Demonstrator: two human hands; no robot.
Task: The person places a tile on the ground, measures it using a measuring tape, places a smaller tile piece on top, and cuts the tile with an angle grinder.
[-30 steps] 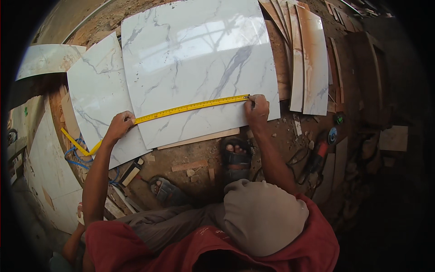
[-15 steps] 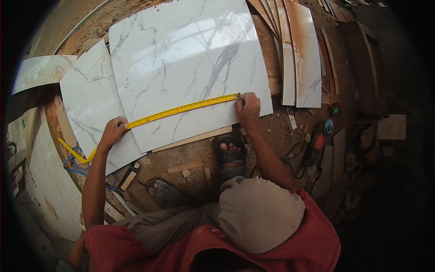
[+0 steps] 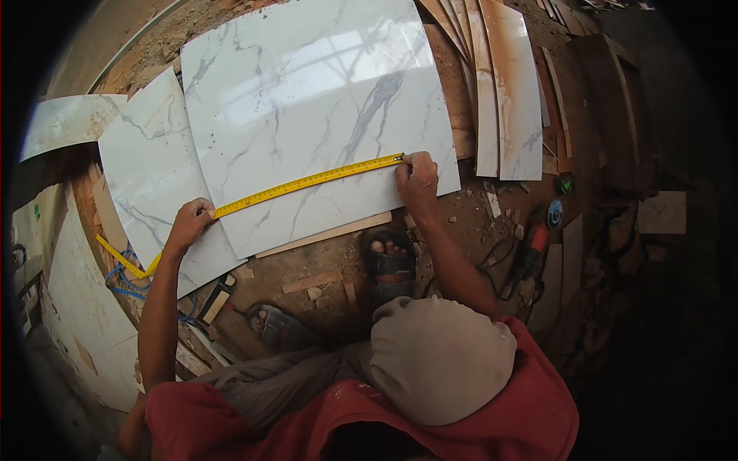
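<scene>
A yellow measuring tape [image 3: 307, 181] runs across a large white, grey-veined tile [image 3: 307, 92], rising slightly to the right. My left hand [image 3: 190, 223] pinches the tape near the tile's left edge, above a second, narrower tile piece [image 3: 150, 154]. Beyond that hand, the loose length of tape bends down and away to the left. At the other side my right hand [image 3: 417, 181] is closed at the tape's dark-tipped end, close to the big tile's right edge. The tips of its fingers are partly hidden.
Right of my foot lie an angle grinder [image 3: 532, 250] with a blue disc and a small green-and-black object [image 3: 564, 184]. Long tile strips [image 3: 510, 100] lean at the upper right. Blue cord [image 3: 127, 283] and a wood-handled tool [image 3: 216, 300] lie at the lower left, near rubble.
</scene>
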